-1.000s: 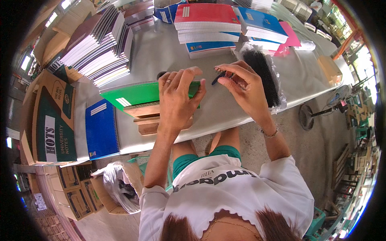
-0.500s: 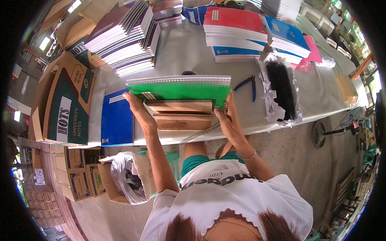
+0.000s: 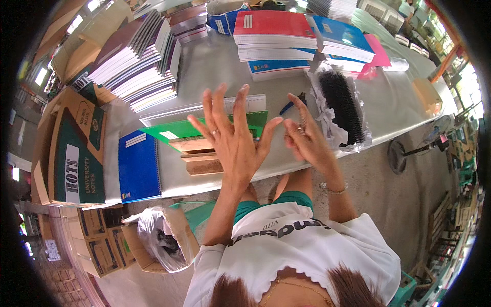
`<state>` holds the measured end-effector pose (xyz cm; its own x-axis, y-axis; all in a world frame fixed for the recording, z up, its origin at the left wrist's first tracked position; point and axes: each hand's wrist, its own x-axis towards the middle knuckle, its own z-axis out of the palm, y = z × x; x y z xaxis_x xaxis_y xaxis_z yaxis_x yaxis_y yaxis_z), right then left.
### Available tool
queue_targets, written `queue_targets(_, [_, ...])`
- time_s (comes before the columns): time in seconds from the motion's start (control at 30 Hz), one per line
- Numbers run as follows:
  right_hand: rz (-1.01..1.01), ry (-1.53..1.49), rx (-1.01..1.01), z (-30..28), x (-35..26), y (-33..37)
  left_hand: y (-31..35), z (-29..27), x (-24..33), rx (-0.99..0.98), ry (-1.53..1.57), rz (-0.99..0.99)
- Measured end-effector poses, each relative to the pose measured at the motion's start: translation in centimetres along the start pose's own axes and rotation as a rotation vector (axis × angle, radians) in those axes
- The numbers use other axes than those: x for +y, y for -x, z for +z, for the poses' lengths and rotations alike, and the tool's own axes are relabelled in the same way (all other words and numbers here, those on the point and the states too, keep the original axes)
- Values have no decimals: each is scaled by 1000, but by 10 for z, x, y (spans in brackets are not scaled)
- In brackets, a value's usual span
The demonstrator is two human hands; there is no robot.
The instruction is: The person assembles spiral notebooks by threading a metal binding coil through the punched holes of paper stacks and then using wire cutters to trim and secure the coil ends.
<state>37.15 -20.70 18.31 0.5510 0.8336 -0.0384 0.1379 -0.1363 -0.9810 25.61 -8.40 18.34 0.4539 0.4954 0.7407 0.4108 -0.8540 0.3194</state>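
My left hand (image 3: 234, 146) is raised in front of the green notebook cover (image 3: 249, 121), fingers spread and holding nothing. Behind that cover stand white punched sheets (image 3: 240, 105). A wooden block (image 3: 202, 165) with a slot carries them at the table's front edge, partly hidden by my left hand. My right hand (image 3: 312, 146) is apart from the notebook, index finger stretched and the other fingers loosely bent, with nothing visible in it. It is nearest to the blue-handled pliers (image 3: 287, 108), which its fingers partly cover. I cannot see whether they touch.
A blue spiral notebook (image 3: 139, 165) lies left of the block, beside an open carton (image 3: 76, 148). Piled notebooks (image 3: 140, 61) stand behind. Red-covered notebooks (image 3: 276, 24) are at the back. Black binding coils (image 3: 341, 107) lie in torn paper at right. A plastic-lined box (image 3: 161, 238) is below.
Both hands have let go of the green notebook and its sheets. My right hand has moved right toward the pliers. The metal coil that hung by it is no longer visible.
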Motion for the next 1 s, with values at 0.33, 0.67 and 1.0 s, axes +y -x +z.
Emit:
queue_targets(0.33, [-524,443,-106,-47,-36,5,5,20,-8,115,40,24])
queue_targets(0.67, [-504,634,-268,-21,-26,6,91,36,-31,327,110,117])
queue_targets(1.0, [-645,780,-363,-9,-25,3,103,36,-40,263,161,118])
